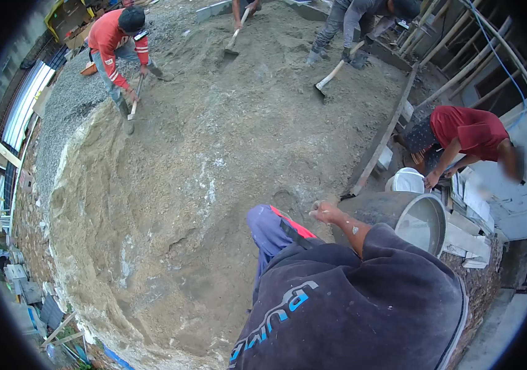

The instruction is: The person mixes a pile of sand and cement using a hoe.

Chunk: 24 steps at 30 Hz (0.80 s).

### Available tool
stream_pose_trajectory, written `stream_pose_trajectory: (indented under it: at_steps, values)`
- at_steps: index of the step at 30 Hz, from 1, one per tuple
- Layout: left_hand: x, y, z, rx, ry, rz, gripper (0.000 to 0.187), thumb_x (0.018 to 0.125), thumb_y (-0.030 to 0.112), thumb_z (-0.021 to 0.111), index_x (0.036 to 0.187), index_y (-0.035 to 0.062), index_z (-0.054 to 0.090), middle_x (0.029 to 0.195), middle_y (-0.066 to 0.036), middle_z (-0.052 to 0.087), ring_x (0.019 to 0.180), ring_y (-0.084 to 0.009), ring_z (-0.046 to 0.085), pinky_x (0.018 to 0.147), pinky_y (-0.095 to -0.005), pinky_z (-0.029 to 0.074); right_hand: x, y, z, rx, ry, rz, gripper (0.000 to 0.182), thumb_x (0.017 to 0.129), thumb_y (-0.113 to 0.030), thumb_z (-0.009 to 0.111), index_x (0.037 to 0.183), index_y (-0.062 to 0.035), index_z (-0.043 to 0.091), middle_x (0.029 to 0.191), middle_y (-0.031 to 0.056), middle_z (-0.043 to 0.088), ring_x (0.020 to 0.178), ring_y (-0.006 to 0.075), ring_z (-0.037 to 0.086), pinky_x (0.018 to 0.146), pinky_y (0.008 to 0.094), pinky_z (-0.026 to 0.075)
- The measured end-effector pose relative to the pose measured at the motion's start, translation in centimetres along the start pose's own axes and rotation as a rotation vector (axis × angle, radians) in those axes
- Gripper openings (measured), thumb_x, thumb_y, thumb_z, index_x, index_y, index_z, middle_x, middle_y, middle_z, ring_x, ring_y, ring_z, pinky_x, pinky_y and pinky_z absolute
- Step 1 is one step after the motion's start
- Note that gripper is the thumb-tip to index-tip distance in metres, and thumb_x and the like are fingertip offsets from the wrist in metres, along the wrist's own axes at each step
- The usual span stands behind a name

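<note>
- The right hand (325,211) has its fingers curled inward; whether they pinch anything or close on air cannot be told from this angle.
- Directly around and below the hand spreads a broad bed of grey-brown sand (239,135), loose and lumpy, with chalk-white streaks to the hand's left and a darker grey stretch farther beyond it.
- Just right of the hand, beside the forearm, is a large grey round-mouthed drum (371,206), its rim on the side away from the fingers; contact with the hand is unclear.
- Past the drum, a person in a maroon shirt (470,132) has a hand at a small white round bucket (408,180).
- Well beyond the hand, a wooden-handled metal hoe (336,71) meets the sand.
</note>
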<state>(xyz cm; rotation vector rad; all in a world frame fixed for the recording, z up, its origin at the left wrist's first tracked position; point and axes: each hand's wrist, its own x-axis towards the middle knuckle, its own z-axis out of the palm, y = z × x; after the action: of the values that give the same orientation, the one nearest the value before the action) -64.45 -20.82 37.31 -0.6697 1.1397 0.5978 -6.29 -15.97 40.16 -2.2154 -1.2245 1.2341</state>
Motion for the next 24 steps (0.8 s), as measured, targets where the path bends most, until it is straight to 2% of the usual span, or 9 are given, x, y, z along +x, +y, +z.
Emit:
stream_pose_trajectory:
  at_steps: [4, 8, 10, 13, 16, 19, 22, 24]
  values:
    - [1.3, 1.3, 4.1, 0.104, 0.042, 0.008, 0.022, 0.096, 0.028, 0.047, 0.083, 0.0107, 0.050, 0.064, -0.003, 0.053, 0.059, -0.0185, 0.052, 0.063, -0.0363, 0.049, -0.9, 2.2, 1.9, -0.013, 0.030, 0.092, 0.030, 0.080, -0.030, 0.062, 0.079, -0.0006, 0.066, 0.067, 0.0130, 0.065, 0.062, 0.0226, 0.064, 0.059, 0.0381, 0.049]
    - [2.0, 1.8, 6.7, 0.162, 0.065, 0.018, 0.022, 0.097, 0.028, 0.047, 0.084, 0.0106, 0.050, 0.064, -0.003, 0.053, 0.058, -0.0185, 0.052, 0.063, -0.0363, 0.049, -1.8, 4.2, 2.5, -0.114, -0.051, 0.113, 0.028, 0.080, -0.030, 0.062, 0.075, -0.0021, 0.066, 0.064, 0.0120, 0.064, 0.059, 0.0228, 0.063, 0.058, 0.0373, 0.049]
    - [2.2, 2.1, 7.8, 0.185, 0.072, 0.024, 0.022, 0.097, 0.028, 0.047, 0.084, 0.0106, 0.050, 0.064, -0.003, 0.053, 0.058, -0.0185, 0.052, 0.063, -0.0363, 0.049, -2.1, 4.4, 1.9, -0.086, -0.086, 0.076, 0.029, 0.080, -0.030, 0.061, 0.074, -0.0023, 0.066, 0.062, 0.0114, 0.063, 0.058, 0.0229, 0.063, 0.057, 0.0367, 0.049]
    - [2.4, 2.4, 9.3, 0.223, 0.084, 0.023, 0.022, 0.097, 0.028, 0.047, 0.084, 0.0106, 0.050, 0.063, -0.003, 0.053, 0.058, -0.0186, 0.052, 0.063, -0.0364, 0.049, -2.3, 2.8, 0.6, -0.065, -0.087, 0.199, 0.031, 0.080, -0.031, 0.061, 0.071, -0.0018, 0.065, 0.060, 0.0110, 0.063, 0.058, 0.0223, 0.062, 0.057, 0.0368, 0.048]
    - [2.3, 2.6, 9.8, 0.256, 0.097, 0.030, 0.021, 0.097, 0.028, 0.047, 0.084, 0.0105, 0.050, 0.063, -0.003, 0.053, 0.058, -0.0186, 0.053, 0.063, -0.0364, 0.049, 0.0, 5.6, 2.0, -0.038, -0.010, 0.086, 0.031, 0.079, -0.032, 0.061, 0.076, -0.0016, 0.067, 0.061, 0.0124, 0.063, 0.059, 0.0234, 0.063, 0.061, 0.0378, 0.049]
    - [2.2, 2.8, 10.1, 0.285, 0.104, 0.037, 0.021, 0.097, 0.028, 0.047, 0.084, 0.0105, 0.050, 0.063, -0.003, 0.053, 0.058, -0.0186, 0.053, 0.062, -0.0364, 0.049, -0.6, 3.0, 1.1, 0.081, 0.048, 0.106, 0.032, 0.078, -0.032, 0.062, 0.083, -0.0013, 0.068, 0.064, 0.0140, 0.064, 0.062, 0.0257, 0.064, 0.065, 0.0387, 0.050]
    - [1.9, 3.0, 10.5, 0.305, 0.108, 0.042, 0.021, 0.097, 0.028, 0.047, 0.084, 0.0104, 0.050, 0.063, -0.003, 0.053, 0.058, -0.0187, 0.053, 0.062, -0.0364, 0.049, -0.1, 3.9, 2.7, 0.082, 0.215, -0.026, 0.035, 0.077, -0.032, 0.062, 0.089, 0.0007, 0.068, 0.067, 0.0151, 0.065, 0.063, 0.0266, 0.065, 0.066, 0.0392, 0.050]
    - [1.9, 3.1, 10.7, 0.319, 0.106, 0.044, 0.021, 0.097, 0.028, 0.047, 0.084, 0.0104, 0.050, 0.063, -0.003, 0.053, 0.058, -0.0187, 0.053, 0.062, -0.0364, 0.049, 0.0, 4.6, 3.4, 0.084, 0.173, -0.033, 0.036, 0.077, -0.032, 0.062, 0.089, 0.0019, 0.067, 0.068, 0.0153, 0.066, 0.063, 0.0267, 0.065, 0.064, 0.0392, 0.050]
